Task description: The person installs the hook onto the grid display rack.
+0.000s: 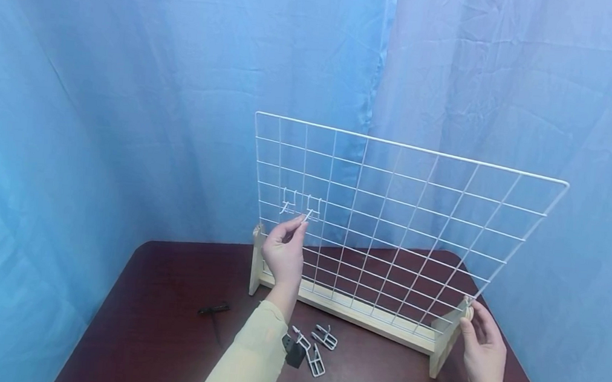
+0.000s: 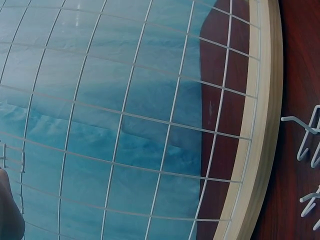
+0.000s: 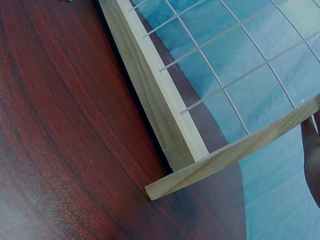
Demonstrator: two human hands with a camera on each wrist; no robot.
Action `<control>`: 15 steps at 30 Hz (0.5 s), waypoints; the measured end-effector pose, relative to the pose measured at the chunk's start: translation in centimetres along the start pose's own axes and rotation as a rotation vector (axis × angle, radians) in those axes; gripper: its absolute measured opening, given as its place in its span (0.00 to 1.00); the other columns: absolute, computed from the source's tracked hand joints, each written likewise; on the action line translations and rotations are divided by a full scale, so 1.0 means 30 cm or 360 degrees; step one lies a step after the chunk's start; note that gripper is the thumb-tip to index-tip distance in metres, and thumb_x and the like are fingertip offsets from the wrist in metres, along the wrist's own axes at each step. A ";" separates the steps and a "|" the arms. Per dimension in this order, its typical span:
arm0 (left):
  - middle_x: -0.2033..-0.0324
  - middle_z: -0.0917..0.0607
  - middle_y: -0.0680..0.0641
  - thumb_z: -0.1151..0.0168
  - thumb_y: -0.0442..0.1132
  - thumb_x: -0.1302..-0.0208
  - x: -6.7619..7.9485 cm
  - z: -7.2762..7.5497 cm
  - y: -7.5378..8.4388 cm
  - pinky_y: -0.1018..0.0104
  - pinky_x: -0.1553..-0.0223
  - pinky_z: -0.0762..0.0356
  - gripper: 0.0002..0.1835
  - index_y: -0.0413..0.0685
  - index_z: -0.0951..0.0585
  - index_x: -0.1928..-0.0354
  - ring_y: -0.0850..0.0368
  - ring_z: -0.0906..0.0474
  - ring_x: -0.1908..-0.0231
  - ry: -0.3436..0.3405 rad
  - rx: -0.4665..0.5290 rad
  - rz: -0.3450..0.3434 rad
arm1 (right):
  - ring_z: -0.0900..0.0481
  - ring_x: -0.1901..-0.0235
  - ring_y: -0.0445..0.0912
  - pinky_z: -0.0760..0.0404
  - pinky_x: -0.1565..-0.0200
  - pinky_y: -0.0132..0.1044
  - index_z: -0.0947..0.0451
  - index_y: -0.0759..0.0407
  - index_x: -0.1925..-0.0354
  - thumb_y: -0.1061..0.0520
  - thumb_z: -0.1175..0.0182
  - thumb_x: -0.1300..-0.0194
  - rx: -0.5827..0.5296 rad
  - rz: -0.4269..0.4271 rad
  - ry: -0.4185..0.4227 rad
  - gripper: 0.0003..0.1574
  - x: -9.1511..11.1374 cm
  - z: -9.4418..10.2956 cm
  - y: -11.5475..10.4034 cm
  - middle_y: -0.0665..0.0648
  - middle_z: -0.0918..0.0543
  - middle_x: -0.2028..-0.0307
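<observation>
A white wire grid panel stands in a pale wooden base with an upright side piece at each end. Two small white wire hooks hang on the grid's left part. My left hand pinches the prong of the right-hand hook between thumb and fingertips; the other hook hangs just left of it. My right hand grips the top of the right wooden side piece, thumb in front and fingers behind. The left wrist view catches only part of the left hand, at its edge.
Several loose white hooks lie on the dark red table in front of the base, close to the left forearm. A black T-shaped tool lies further left. Blue curtains surround the table at the back and sides.
</observation>
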State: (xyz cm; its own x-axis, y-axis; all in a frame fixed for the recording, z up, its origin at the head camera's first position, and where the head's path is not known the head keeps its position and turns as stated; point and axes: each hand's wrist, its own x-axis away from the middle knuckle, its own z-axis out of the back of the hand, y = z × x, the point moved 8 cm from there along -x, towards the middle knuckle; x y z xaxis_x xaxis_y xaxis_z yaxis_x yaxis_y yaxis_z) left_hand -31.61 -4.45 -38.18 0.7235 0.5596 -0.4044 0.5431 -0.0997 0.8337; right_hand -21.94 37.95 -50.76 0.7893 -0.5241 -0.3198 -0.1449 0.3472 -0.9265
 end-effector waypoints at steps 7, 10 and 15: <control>0.64 0.12 0.40 0.29 0.25 0.46 0.008 0.006 0.004 0.66 0.56 0.16 0.07 0.35 0.13 0.63 0.46 0.14 0.60 -0.0018 -0.0027 0.0031 | 0.29 0.41 0.32 0.28 0.45 0.19 0.29 0.56 0.33 0.64 0.43 0.29 0.0002 -0.0041 -0.0013 0.27 -0.001 0.000 0.013 0.47 0.25 0.36; 0.64 0.11 0.43 0.29 0.28 0.44 0.016 0.019 -0.020 0.67 0.56 0.16 0.06 0.38 0.12 0.63 0.50 0.14 0.59 -0.0040 -0.0099 0.0104 | 0.28 0.41 0.32 0.28 0.45 0.19 0.29 0.56 0.33 0.64 0.43 0.29 -0.0012 -0.0047 -0.0011 0.27 -0.005 0.000 0.017 0.47 0.25 0.35; 0.64 0.11 0.45 0.28 0.30 0.44 0.034 0.058 -0.094 0.70 0.58 0.17 0.05 0.41 0.12 0.64 0.51 0.14 0.60 -0.0060 -0.0219 0.0186 | 0.28 0.42 0.32 0.27 0.46 0.19 0.28 0.58 0.34 0.64 0.42 0.29 -0.0019 -0.0038 0.0005 0.27 -0.004 -0.001 0.012 0.44 0.25 0.36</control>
State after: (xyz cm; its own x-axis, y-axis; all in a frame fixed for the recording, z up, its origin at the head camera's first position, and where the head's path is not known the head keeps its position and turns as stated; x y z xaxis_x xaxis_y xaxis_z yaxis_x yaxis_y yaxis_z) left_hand -31.65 -5.03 -41.59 0.7952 0.5192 -0.3132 0.3925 -0.0471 0.9185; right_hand -22.09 38.11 -51.06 0.7909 -0.5345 -0.2980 -0.1332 0.3249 -0.9363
